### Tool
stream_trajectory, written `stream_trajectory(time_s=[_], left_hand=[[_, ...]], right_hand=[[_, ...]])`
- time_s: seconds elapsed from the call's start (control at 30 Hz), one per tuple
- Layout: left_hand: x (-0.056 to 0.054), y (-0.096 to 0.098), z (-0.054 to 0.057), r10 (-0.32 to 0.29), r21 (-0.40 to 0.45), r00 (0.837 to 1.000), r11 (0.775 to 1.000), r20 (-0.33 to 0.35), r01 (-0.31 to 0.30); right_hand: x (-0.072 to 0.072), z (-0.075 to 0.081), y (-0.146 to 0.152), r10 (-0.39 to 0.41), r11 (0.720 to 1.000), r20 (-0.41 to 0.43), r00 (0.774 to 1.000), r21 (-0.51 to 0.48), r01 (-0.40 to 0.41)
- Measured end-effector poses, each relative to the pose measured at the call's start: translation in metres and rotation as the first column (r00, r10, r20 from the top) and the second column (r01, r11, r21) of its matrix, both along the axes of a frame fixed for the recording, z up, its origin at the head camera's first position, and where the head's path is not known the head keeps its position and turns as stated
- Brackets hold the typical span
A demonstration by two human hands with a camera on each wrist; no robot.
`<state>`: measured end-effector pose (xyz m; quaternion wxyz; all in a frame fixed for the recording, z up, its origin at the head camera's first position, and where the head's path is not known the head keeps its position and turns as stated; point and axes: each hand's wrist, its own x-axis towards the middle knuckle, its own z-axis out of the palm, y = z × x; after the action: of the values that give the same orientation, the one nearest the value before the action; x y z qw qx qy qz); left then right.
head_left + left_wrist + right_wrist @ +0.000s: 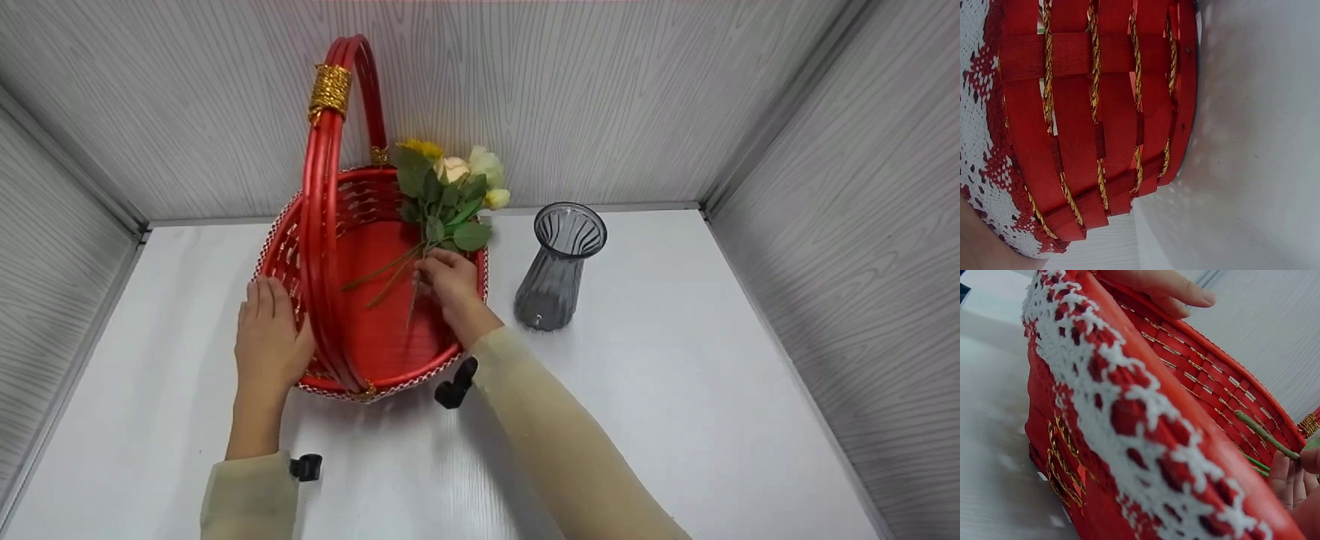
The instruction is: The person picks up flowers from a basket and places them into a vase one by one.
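At centre, our right hand [454,283] pinched one bouquet [448,199]; our left hand [270,341] rested straight-fingered on one basket [375,341]; one vase [551,285] stood centre-right.

Red basket of flat woven strips [1117,95]
Twisted gold cords [1095,73] thread it; lacy red-and-white trim [978,126] curves beside the bare left hand [982,242], lower left; smooth white surface [1258,140] lies at right.

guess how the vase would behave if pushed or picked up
The vase might tip if pushed near its flared rim, being tall and narrow. Its transparent grey walls could be glass, so perhaps fragile. The ribbed sides probably limit slipping.
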<state>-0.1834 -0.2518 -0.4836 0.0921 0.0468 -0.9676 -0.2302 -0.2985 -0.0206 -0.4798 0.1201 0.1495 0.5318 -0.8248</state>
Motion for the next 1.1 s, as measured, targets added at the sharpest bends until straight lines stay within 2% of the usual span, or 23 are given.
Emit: stream_trajectory(time_s=[0.4, 0.67, 0.9, 1.1], left_hand=[[0.0, 0.0, 0.001, 0.005, 0.002, 1.0, 1.0, -0.006, -0.005], [0.001, 0.001, -0.002, 0.015, -0.011, 1.0, 1.0, -0.004, -0.016], [0.001, 0.003, -0.002, 0.009, -0.01, 1.0, 1.0, 0.007, -0.009], [-0.001, 0.003, 0.0, 0.015, -0.02, 1.0, 1.0, 0.01, -0.015]], right_hand=[[-0.001, 0.001, 0.0, -0.006, 0.999, 0.034, 0.999, -0.048, 0.007], [0.004, -0.003, -0.002, 0.019, 0.999, -0.049, 0.999, 0.034, -0.017], [0.009, -0.003, -0.002, 0.065, 0.988, -0.15, 0.987, 0.147, -0.042], [0.01, 0.001, -0.001, 0.127, 0.982, -0.161, 0.979, 0.163, -0.101]])
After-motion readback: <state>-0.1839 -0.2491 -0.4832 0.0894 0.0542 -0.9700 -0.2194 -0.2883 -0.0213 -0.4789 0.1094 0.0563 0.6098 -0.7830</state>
